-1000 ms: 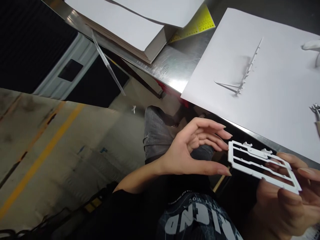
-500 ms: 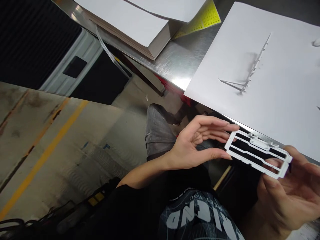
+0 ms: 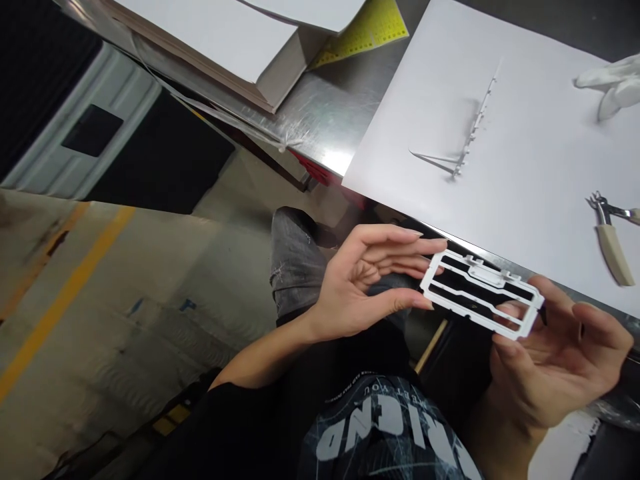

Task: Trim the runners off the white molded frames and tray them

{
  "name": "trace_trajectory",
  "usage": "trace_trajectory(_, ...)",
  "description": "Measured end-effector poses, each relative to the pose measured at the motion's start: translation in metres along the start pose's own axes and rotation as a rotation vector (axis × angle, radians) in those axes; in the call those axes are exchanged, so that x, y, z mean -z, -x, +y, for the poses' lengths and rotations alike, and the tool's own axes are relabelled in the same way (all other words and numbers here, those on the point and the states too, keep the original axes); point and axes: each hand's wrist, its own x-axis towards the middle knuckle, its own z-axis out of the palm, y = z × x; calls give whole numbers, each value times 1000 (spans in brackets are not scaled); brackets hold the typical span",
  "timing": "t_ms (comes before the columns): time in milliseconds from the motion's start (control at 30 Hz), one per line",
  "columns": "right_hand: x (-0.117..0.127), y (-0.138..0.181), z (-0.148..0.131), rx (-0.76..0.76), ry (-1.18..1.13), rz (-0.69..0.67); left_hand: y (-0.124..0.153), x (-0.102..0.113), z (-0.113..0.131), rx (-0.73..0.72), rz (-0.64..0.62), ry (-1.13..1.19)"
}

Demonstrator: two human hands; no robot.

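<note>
Between my two hands is a white plastic frame (image 3: pixel 483 293), a flat rectangle with long slots and small clips on its upper edge. My left hand (image 3: pixel 373 283) grips its left end, thumb below and fingertips above. At the right end, my right hand (image 3: pixel 560 347) holds it by thumb and fingers; part of that end hides some fingers. The frame is tilted, off the table's near edge. Beyond it, on a large white sheet (image 3: pixel 400 120), lies a thin white plastic strip (image 3: pixel 473 137) with small nubs and a pointed side piece.
Cutting pliers (image 3: pixel 614 250) with cream handles lie on the sheet at right. Behind them is a white glove-like item (image 3: pixel 617 83), cut by the picture's edge. A stack of white sheets (image 3: pixel 215 33) and a yellow printed sheet (image 3: pixel 370 33) lie on the metal table (image 3: pixel 320 113).
The view has shifted right, so the pliers and more of the white glove-like item now show. Both hands keep hold of the frame, with little change in its pose.
</note>
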Motion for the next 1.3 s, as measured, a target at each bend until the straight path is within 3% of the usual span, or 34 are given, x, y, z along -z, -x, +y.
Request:
trace_trajectory(200,-4,1,-4,-96,-4,61,2,-1,2,49,28,54)
trace_trajectory(467,-13,9,-11,-243,51,169,9,-12,11,249,173,59)
trace_trajectory(1300,-16,18,-22,-398,26,112,9,-6,16,143,140,60)
